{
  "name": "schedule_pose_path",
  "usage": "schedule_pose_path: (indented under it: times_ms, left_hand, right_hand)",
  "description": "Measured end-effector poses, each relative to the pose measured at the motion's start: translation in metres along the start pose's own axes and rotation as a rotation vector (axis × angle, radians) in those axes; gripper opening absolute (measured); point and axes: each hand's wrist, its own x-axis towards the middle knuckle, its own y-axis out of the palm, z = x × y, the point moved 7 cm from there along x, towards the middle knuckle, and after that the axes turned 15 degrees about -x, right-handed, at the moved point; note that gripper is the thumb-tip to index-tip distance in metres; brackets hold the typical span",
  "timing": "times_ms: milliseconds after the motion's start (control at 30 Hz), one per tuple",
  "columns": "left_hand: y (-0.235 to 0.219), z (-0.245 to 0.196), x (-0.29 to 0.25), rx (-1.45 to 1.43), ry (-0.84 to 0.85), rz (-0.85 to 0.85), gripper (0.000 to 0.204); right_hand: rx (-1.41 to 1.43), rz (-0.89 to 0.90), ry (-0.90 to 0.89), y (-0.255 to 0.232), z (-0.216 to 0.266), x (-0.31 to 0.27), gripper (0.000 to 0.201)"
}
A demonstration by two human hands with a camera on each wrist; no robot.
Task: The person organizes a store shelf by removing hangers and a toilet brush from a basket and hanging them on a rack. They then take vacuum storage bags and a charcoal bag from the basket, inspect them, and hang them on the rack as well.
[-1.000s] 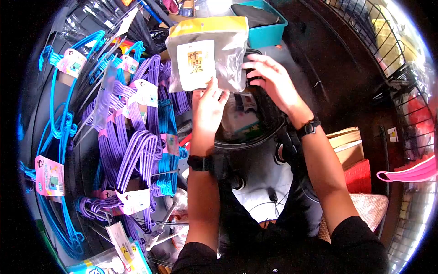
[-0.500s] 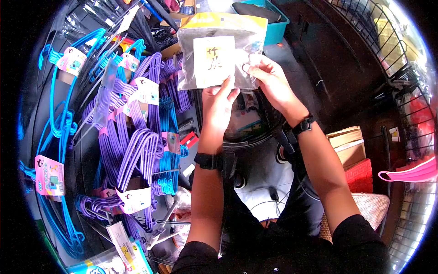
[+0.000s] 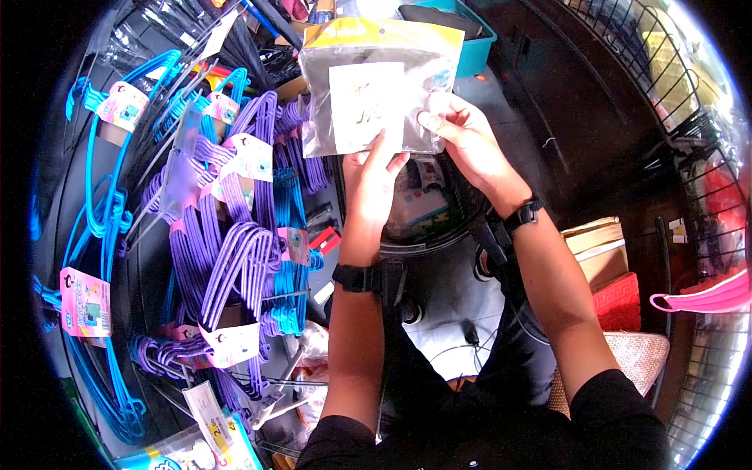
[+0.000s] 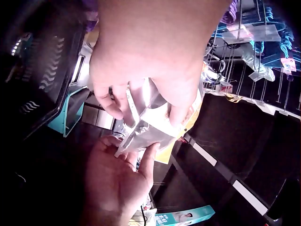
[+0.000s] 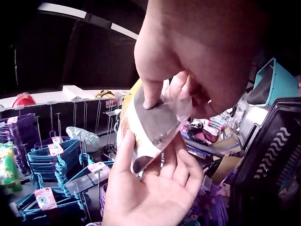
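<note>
Held up in front of the body is a clear plastic packet [image 3: 317, 117] with a yellow header, dark grey contents and a white label [image 3: 345, 110] bearing dark characters. My left hand [image 3: 368, 184] grips its bottom edge, thumb on the label side and fingers behind. At the lower right side, my right hand [image 3: 476, 149] pinches the plastic between thumb and fingers. From the right wrist, the right thumb presses the grey face of the packet [image 5: 157, 120], while the left hand [image 5: 153, 193] supports it from below. Both hands flank the packet [image 4: 155, 134] in the left wrist view.
Purple hangers [image 3: 235, 266] and blue hangers [image 3: 117, 345] with pink tags hang close on the left. Below the packet stands a round black container [image 3: 415, 249] with goods inside. A teal bin [image 3: 470, 66] is behind; a wire rack [image 3: 662, 94] runs along the right.
The packet has shifted right and its label faces up more brightly. My right hand, loose beside it a second ago, now pinches its side. The left hand keeps its grip.
</note>
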Motion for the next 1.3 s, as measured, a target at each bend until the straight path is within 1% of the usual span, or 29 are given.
schedule_pose_path:
  times_ms: [100, 200, 333, 400, 500, 667, 700, 800, 833, 933, 1033, 1133, 1200, 1300]
  left_hand:
    - [-0.008, 0.0, 0.002, 0.056, 0.04, -0.018, 0.022]
    - [-0.009, 0.001, 0.002, 0.031, 0.017, -0.048, 0.023]
    - [-0.002, -0.001, 0.0, 0.038, 0.045, 0.014, 0.025]
    - [-0.001, 0.001, 0.0, 0.034, 0.041, 0.055, 0.024]
    - [-0.005, 0.004, 0.001, 0.035, 0.011, 0.036, 0.024]
    - [0.002, 0.002, -0.001, 0.086, -0.002, 0.065, 0.029]
    - [0.002, 0.0, -0.001, 0.099, -0.003, 0.072, 0.03]
    - [-0.001, -0.011, 0.003, -0.055, 0.05, 0.1, 0.04]
    - [0.001, -0.016, 0.001, -0.076, 0.099, 0.045, 0.048]
    - [-0.002, -0.019, 0.001, -0.102, 0.078, 0.004, 0.05]
    - [-0.007, -0.017, 0.002, -0.116, 0.078, 0.017, 0.05]
    - [-0.009, -0.016, 0.002, -0.099, 0.085, -0.011, 0.049]
    - [-0.008, -0.016, 0.002, -0.098, 0.081, 0.0, 0.048]
    - [-0.011, -0.016, 0.004, -0.077, 0.084, 0.01, 0.048]
  right_hand:
    - [-0.008, 0.004, -0.024, 0.001, 0.001, 0.0, 0.023]
    - [-0.013, 0.016, -0.015, 0.0, -0.001, -0.001, 0.026]
    - [0.003, 0.053, -0.014, 0.014, 0.012, -0.006, 0.03]
    - [-0.031, 0.044, 0.007, 0.01, 0.009, -0.005, 0.03]
    - [-0.013, 0.02, -0.009, 0.008, 0.007, -0.004, 0.029]
    - [0.066, 0.011, -0.031, 0.008, 0.011, -0.006, 0.027]
    - [0.062, 0.01, -0.033, 0.004, 0.006, -0.004, 0.027]
    - [0.046, -0.004, -0.047, 0.005, 0.014, -0.004, 0.029]
    - [0.041, -0.013, -0.054, 0.006, 0.017, -0.005, 0.03]
    - [0.051, -0.007, -0.026, 0.006, 0.013, -0.004, 0.033]
    - [0.054, -0.007, -0.01, 0.009, 0.015, -0.005, 0.033]
    - [0.053, -0.003, 0.058, 0.01, 0.007, -0.006, 0.033]
    - [0.035, -0.009, 0.058, 0.007, 0.002, -0.004, 0.033]
    - [0.017, -0.018, 0.038, 0.005, 0.007, -0.005, 0.033]
